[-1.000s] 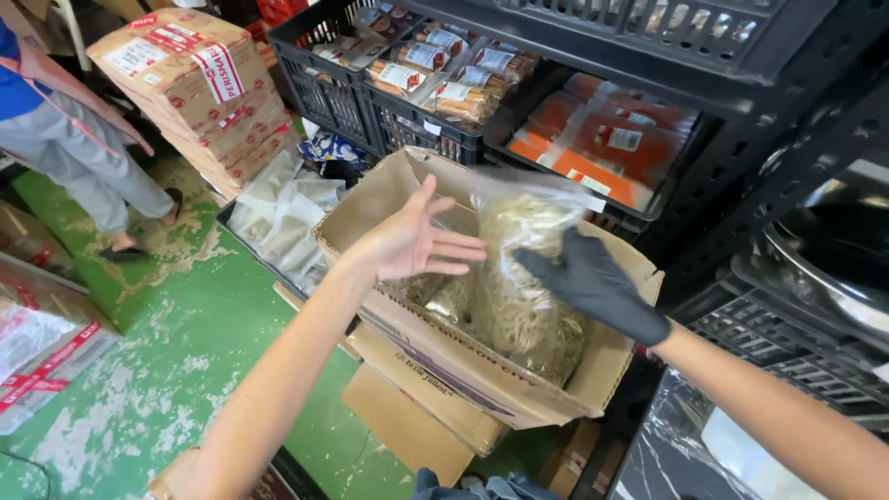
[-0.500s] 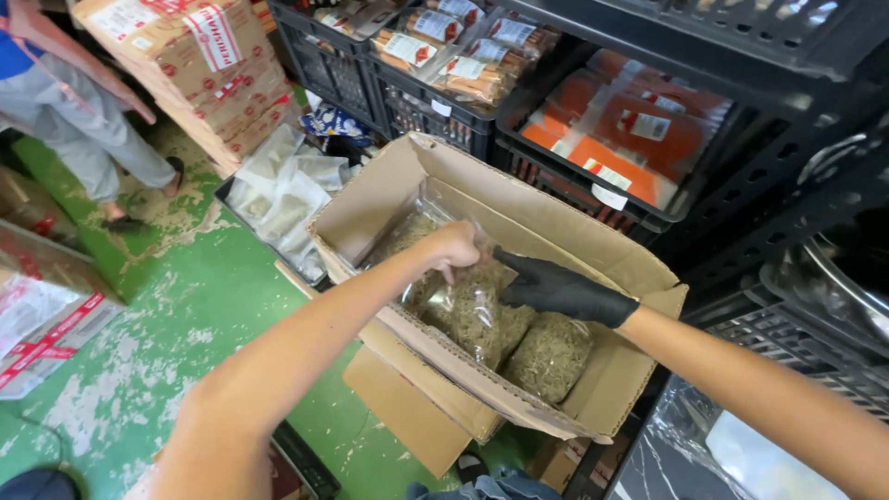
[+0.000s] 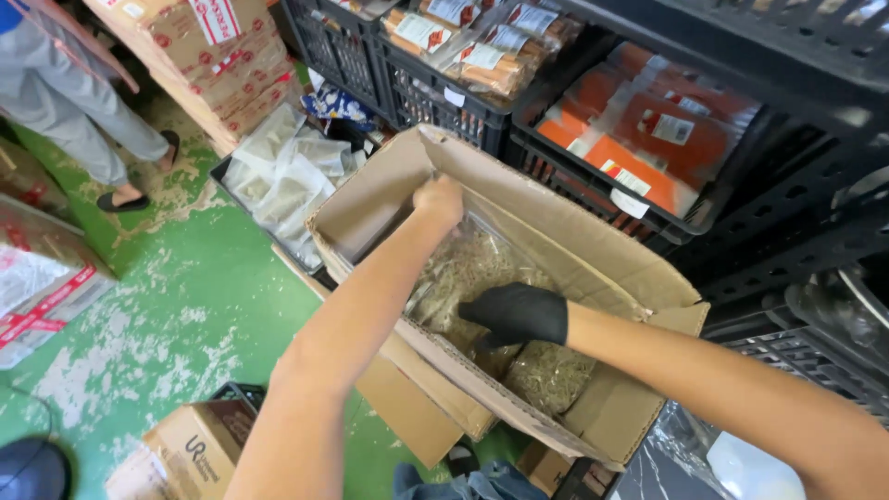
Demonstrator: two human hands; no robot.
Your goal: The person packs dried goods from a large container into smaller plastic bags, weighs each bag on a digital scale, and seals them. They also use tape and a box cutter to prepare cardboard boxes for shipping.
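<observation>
Left hand: your bare hand is deep at the far inner wall of the open cardboard box, fingers curled into a closed grip; the knuckles face the camera, so you cannot tell whether it pinches the top edge of a bag or only the box liner
Clear bags of dried herb: they lie inside the box, packed side by side between your two hands; judge them light, soft and crinkly, the film slippery and the brittle contents apt to crumble if squeezed hard
Where to take hold: the gathered top edge or a corner of the film looks the safest place, with a flat palm under the belly of the bag; a pinch in the middle would likely crush the herb
Right hand: your black-gloved hand rests palm-down on the bags near the front wall, fingers spread and pressing, not closed around anything
Lower bag: a further bag sits in the near right corner, just beside the glove, partly under the front flap
Hard to make out: your left forearm crosses the box and covers much of its near left side; the bottom of the box and how many bags are stacked cannot be seen; the seals on the bags are too blurred to judge
</observation>
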